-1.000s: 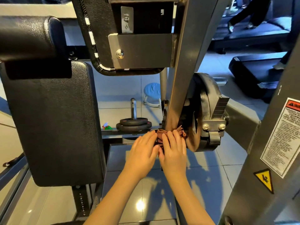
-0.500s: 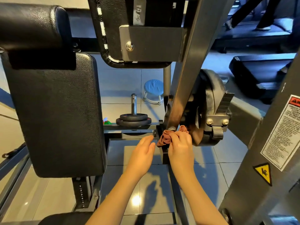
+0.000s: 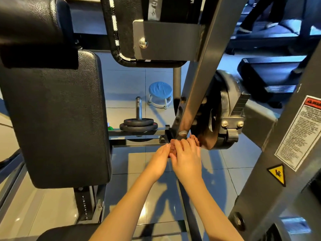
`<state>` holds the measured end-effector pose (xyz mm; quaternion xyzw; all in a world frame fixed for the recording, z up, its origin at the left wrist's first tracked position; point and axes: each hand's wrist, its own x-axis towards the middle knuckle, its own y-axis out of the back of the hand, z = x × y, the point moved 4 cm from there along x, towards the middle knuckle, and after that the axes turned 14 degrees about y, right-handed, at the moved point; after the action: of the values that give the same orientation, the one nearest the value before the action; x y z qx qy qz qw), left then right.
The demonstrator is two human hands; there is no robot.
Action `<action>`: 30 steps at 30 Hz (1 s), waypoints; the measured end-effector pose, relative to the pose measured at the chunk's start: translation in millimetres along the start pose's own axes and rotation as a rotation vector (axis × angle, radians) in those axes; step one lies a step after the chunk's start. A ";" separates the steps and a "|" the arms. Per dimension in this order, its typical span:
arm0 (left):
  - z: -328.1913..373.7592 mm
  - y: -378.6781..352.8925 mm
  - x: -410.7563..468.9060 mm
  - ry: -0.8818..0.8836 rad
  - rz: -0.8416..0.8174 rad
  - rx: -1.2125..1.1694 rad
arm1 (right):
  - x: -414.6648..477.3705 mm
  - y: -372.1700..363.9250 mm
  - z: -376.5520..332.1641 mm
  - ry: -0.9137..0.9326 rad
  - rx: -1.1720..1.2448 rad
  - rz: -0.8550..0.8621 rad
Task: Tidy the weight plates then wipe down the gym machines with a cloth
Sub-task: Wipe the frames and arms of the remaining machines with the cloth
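Head view: a brown cloth is seen bunched just below frame centre, pressed against the foot of the grey slanted frame bar of the gym machine, where a bolt end shows. The right hand is laid over the cloth with its fingers curled onto it, so that most of the fabric is covered; a fold of it shows past the fingertips at 1 o'clock. The left hand is set at 9 o'clock of the cloth, fingertips touching its edge, fingers nearly straight; whether it pinches the fabric cannot be told. A dark loaded wheel with a clamp is mounted at 2 o'clock of the hands. Two weight plates are stacked on an upright peg at 10 o'clock, with a blue stool on the tiled floor beyond them. A black back pad fills the 9 o'clock side.
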<state>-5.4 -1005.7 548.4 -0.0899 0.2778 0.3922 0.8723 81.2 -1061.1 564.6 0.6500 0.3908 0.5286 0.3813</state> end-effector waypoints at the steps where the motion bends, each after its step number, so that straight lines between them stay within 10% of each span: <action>1: 1.3 -1.0 -0.2 0.015 -0.019 -0.016 | -0.6 3.3 0.1 -0.002 -0.014 0.021; 16: 5.5 -0.1 10.6 0.056 -0.031 -0.120 | -11.7 43.4 -10.1 -0.121 0.107 0.282; 30: 98.3 25.6 8.3 -0.069 -0.051 -0.109 | 50.0 33.4 -14.6 -1.479 1.349 0.716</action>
<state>20.9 -946.3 626.9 -0.1308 0.2235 0.3871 0.8849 77.1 -1027.9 616.6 0.9638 0.0601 -0.2425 -0.0931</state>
